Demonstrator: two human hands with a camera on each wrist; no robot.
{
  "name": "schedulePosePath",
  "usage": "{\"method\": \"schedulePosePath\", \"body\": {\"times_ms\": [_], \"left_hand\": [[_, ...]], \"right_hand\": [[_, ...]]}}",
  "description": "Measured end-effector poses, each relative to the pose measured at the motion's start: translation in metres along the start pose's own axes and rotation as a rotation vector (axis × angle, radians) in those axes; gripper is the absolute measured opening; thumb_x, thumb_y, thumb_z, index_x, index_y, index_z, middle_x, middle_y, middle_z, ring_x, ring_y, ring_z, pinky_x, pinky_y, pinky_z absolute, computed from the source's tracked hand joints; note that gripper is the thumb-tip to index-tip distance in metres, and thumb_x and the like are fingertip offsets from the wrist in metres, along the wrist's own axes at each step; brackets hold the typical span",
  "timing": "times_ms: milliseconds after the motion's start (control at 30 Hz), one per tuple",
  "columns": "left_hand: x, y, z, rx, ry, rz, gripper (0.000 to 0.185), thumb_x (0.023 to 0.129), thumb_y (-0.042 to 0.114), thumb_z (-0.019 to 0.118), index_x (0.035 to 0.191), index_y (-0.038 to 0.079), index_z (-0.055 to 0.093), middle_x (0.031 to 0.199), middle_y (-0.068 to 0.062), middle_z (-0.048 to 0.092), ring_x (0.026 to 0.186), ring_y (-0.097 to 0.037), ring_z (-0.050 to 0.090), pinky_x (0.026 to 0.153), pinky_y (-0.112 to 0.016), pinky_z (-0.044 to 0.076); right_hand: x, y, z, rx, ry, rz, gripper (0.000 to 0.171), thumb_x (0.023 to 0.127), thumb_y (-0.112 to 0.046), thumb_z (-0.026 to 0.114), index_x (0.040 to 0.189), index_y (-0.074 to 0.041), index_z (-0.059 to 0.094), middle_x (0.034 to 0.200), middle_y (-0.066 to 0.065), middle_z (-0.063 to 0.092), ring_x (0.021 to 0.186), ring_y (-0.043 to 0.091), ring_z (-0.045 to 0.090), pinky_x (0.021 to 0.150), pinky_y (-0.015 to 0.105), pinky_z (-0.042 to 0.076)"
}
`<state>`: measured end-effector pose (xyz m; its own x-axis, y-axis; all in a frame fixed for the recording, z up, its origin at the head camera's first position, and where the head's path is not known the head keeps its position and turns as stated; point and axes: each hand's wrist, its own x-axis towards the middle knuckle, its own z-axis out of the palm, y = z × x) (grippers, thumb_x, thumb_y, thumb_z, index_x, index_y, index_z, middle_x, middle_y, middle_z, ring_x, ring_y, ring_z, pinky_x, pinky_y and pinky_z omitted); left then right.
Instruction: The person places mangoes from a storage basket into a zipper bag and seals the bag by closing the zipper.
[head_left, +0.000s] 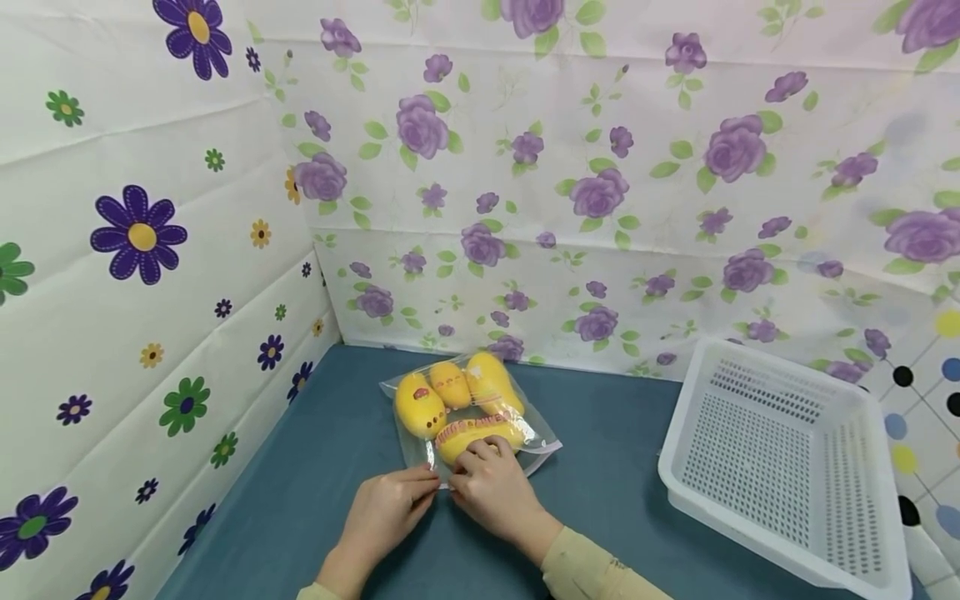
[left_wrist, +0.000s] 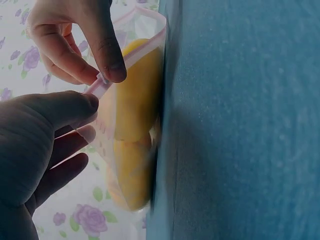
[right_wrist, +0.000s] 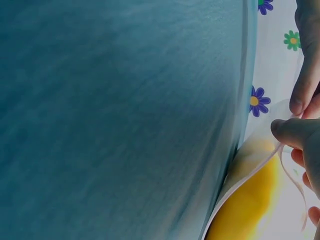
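A clear zip bag (head_left: pixel 480 417) with several yellow plush toys (head_left: pixel 420 404) inside lies on the blue table (head_left: pixel 330 467) near the back wall. Both hands are at its near edge. My left hand (head_left: pixel 429 485) pinches the zip strip (left_wrist: pixel 101 86) from the left, thumb over fingers. My right hand (head_left: pixel 471 468) pinches the same strip right beside it. In the left wrist view my left hand (left_wrist: pixel 82 121) is below and the right hand (left_wrist: pixel 100 75) above, with the bag (left_wrist: pixel 132 125) lifted slightly at that edge. In the right wrist view my right hand (right_wrist: pixel 295 144) grips the bag's edge (right_wrist: pixel 260 170).
A white perforated plastic basket (head_left: pixel 780 458) stands tilted at the right of the table. Flowered sheets form walls at the left (head_left: pixel 135 292) and back (head_left: pixel 600 208). Bare blue tabletop lies between the bag and the basket.
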<state>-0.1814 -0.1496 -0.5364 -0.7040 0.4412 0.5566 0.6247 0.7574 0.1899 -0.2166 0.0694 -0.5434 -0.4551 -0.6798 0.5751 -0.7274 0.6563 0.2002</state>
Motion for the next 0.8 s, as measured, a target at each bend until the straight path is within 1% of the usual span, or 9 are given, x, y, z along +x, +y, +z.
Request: {"method": "schedulePosePath", "body": {"times_ms": [133,267,533,800], "left_hand": [[-0.0012,0.0,0.0008,-0.006,0.01,-0.006,0.026,0.076,0.008,0.097,0.098,0.016,0.087,0.102,0.002,0.082,0.1,-0.012,0.077,0.074,-0.034,0.062],[-0.0023,-0.0004,0.0016,-0.004,0.013,-0.006,0.026,0.075,0.007,0.097,0.098,0.017,0.087,0.102,0.002,0.082,0.1,-0.011,0.077,0.074,-0.034,0.062],[-0.0054,-0.0017,0.0035,0.0,0.04,-0.025,0.027,0.075,0.009,0.098,0.096,0.021,0.087,0.102,0.005,0.082,0.098,-0.007,0.077,0.072,-0.031,0.061],[-0.0078,-0.0022,0.0016,-0.004,0.01,-0.071,0.024,0.078,0.011,0.097,0.097,0.023,0.088,0.102,0.008,0.081,0.099,-0.006,0.076,0.074,-0.032,0.062]], "right_hand": [[-0.0004,-0.001,0.0013,-0.003,-0.001,0.0,0.008,0.087,-0.034,0.089,0.086,-0.028,0.085,0.092,-0.01,0.068,0.096,0.015,0.06,0.094,0.044,0.049],[-0.0008,-0.0011,0.0018,0.0,0.014,0.002,0.008,0.086,-0.032,0.09,0.083,-0.028,0.084,0.09,-0.01,0.068,0.095,0.015,0.061,0.094,0.044,0.05],[-0.0017,0.001,0.0002,0.009,0.011,0.016,0.006,0.087,-0.029,0.089,0.083,-0.028,0.084,0.09,-0.01,0.067,0.096,0.015,0.061,0.093,0.045,0.049],[-0.0014,0.0046,-0.002,-0.02,0.017,0.027,0.007,0.086,-0.027,0.088,0.08,-0.027,0.084,0.091,-0.008,0.066,0.096,0.017,0.06,0.09,0.045,0.049]]}}
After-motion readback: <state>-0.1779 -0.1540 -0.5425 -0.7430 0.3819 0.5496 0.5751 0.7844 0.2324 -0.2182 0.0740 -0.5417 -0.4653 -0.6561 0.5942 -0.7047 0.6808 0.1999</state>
